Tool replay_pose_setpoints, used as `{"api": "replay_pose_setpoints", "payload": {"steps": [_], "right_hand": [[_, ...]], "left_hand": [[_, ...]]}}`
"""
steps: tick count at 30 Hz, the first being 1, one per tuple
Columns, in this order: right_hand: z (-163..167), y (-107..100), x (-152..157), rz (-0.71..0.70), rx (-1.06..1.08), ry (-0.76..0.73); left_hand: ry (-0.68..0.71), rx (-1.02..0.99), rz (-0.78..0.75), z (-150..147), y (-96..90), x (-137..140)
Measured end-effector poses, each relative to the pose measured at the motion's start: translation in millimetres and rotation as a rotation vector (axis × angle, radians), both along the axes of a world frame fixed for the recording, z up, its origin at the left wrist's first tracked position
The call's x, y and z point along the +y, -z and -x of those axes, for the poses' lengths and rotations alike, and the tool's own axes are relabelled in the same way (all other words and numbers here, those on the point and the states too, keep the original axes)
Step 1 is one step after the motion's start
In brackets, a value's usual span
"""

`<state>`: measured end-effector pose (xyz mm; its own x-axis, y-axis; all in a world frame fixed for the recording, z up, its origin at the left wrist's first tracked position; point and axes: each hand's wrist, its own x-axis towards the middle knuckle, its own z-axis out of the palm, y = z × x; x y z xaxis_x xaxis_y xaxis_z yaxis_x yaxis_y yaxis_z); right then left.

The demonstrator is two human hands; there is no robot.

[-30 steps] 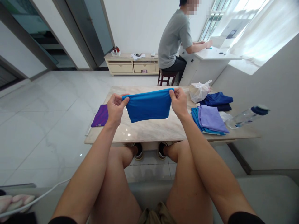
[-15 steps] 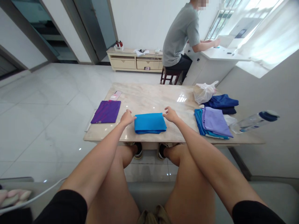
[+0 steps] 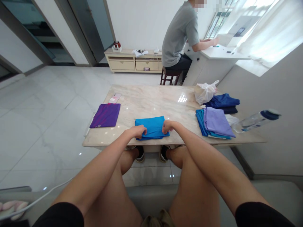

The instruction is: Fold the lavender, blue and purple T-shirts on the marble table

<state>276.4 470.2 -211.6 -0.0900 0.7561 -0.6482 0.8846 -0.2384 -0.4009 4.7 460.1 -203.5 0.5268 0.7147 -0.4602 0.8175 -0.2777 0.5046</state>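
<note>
A bright blue folded cloth lies near the front edge of the marble-topped table, between my hands. My left hand is closed at its left part, fingers curled down onto the fabric. At the right side, my right hand bends at the wrist with its fingers pinched on the cloth. Both sets of fingertips are partly hidden. Off to the left rests a purple folded cloth, apart from my left hand.
A lavender folded cloth tops a stack of blue ones at right. Behind it are dark blue fabric and a white plastic bag. A clear bottle leans at far right. A phone lies left. Another person sits beyond.
Both hands have come down and inward from the cloth's far corners to its nearer part, and their fingers have closed on it. The view has shifted slightly.
</note>
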Motion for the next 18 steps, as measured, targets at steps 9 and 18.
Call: {"api": "replay_pose_setpoints", "payload": {"steps": [9, 18], "right_hand": [[-5.6, -9.2, 12.0, -0.321, -0.127, -0.035], [24.4, 0.5, 16.1, -0.332, -0.163, -0.280]], "left_hand": [[0.285, 0.256, 0.040, -13.1, -25.8, -10.2], [0.450, 0.386, 0.091, -21.1, -35.0, -28.1]]}}
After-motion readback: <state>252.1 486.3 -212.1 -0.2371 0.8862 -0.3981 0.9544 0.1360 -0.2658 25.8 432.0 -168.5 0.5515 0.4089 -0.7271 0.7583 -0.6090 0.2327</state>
